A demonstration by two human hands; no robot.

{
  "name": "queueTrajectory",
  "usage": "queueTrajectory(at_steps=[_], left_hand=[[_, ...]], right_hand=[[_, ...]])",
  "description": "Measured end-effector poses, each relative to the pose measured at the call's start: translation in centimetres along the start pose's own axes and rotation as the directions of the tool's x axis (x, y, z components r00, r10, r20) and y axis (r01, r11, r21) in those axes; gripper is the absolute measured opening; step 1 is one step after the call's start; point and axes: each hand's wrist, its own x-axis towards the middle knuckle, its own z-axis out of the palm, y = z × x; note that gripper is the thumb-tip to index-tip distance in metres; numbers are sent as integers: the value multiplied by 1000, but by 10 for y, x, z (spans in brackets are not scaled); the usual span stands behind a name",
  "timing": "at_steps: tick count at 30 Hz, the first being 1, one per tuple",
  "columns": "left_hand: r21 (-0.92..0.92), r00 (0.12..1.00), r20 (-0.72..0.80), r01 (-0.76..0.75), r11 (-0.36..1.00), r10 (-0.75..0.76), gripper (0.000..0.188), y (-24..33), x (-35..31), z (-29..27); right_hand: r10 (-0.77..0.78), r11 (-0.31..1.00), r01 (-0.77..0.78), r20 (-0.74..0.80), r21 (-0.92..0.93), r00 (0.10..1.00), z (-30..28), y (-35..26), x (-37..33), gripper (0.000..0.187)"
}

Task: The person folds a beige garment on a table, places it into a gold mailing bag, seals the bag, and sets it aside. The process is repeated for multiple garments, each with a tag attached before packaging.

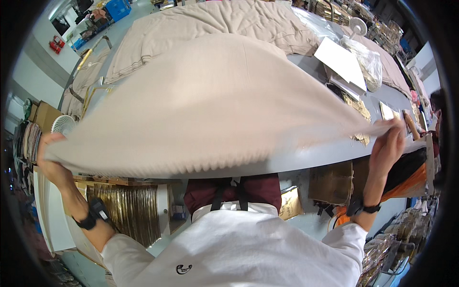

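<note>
White shirt (239,248) at six o'clock, I see left hand (44,155) (nine) and right hand (389,146) (three) closed on beige cloth (191,105).

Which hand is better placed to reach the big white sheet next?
Probably your right hand, nearer the white sheet; but both it and your left hand grip the beige cloth.

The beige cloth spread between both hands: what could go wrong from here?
The beige cloth could settle creased, since its end looks bunched at the right hand. Its right edge might drag the crumpled gold sheets on the table. Its left end could snag the white fan, which appears close to the left hand.
</note>
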Motion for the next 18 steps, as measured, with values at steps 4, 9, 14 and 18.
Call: queueTrajectory(at_steps=[4,9,14,18], left_hand=[[-67,852,403,390,918,-333,23,-23,-81,33],[122,380,843,554,823,-381,30,-36,-143,67],[211,412,747,597,774,-521,35,-84,-124,124],[140,421,547,806,575,-723,42,-129,-75,215]], right_hand=[[177,955,-150,86,-257,980,-5,33,-82,19],[653,729,-342,453,-593,607,-1,53,-141,21],[573,606,73,498,-792,650,19,109,-111,26],[396,553,0,262,-833,880,67,211,-30,39]])
